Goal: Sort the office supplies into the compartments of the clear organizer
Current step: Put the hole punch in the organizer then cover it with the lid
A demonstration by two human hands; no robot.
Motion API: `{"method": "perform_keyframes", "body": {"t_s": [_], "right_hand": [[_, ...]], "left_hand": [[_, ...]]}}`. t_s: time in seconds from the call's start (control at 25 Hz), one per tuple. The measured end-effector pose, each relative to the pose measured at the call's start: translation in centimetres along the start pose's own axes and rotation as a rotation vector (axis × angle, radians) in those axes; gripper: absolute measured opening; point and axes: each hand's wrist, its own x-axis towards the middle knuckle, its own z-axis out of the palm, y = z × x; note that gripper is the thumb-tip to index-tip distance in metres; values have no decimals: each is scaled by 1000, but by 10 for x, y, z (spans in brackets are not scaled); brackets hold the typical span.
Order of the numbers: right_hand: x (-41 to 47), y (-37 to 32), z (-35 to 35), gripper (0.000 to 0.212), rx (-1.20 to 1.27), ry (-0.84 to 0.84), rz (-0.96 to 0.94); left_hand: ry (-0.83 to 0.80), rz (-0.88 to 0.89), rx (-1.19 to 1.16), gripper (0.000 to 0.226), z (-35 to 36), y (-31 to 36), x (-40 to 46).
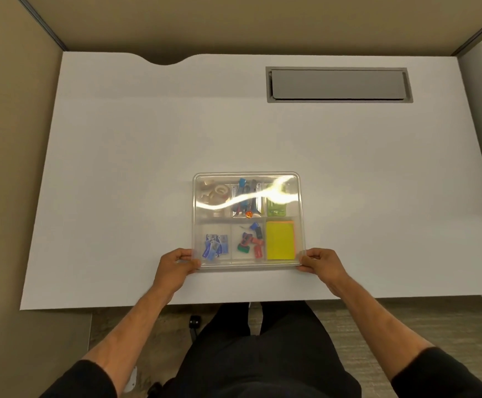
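Observation:
The clear organizer sits near the front of the white desk, with a clear lid on top that reflects a bright streak of light. My left hand grips its near left corner and my right hand grips its near right corner. Through the lid I see tape rolls at the back left, pens in the back middle, a green item at the back right, blue packets at the front left, coloured clips in the front middle, and yellow sticky notes at the front right.
The white desk reaches far to the left, right and back of the organizer. A grey cable hatch is set into its back right. Beige partition walls enclose the desk on three sides. My legs are below the front edge.

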Motion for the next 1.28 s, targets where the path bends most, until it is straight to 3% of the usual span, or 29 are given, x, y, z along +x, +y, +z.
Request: {"method": "perform_keyframes", "body": {"t_s": [0.16, 0.28, 0.32, 0.4, 0.48, 0.6, 0.8, 1.16, 1.28], "right_hand": [[-1, 0, 7, 11, -19, 54, -24], [-3, -3, 9, 11, -131, 80, -31], [-4, -4, 9, 24, -212, 85, -50], [-6, -6, 12, 69, -416, 93, -133], [-3, -11, 14, 103, -735, 67, -357], [11, -25, 21, 106, -1226, -56, -642], [22, -31, 38, 100, -1416, -122, -580], [14, -45, 49, 101, -1400, -61, -505], [15, -58, 46, 105, -1336, -14, -478]], "left_hand": [[27, 1, 54, 25, 3, 5, -1], [11, 89, 183, 40, 6, 11, -5], [14, 161, 277, 53, 9, 13, -7], [1, 337, 549, 89, 16, 15, -8], [-40, 569, 949, 108, 21, 19, -2], [-160, 714, 1296, 106, 26, 26, 9], [-216, 684, 1253, 102, 31, 27, 17], [-152, 574, 1261, 107, 41, 47, 6], [-113, 540, 1171, 122, 40, 55, 7]]}}
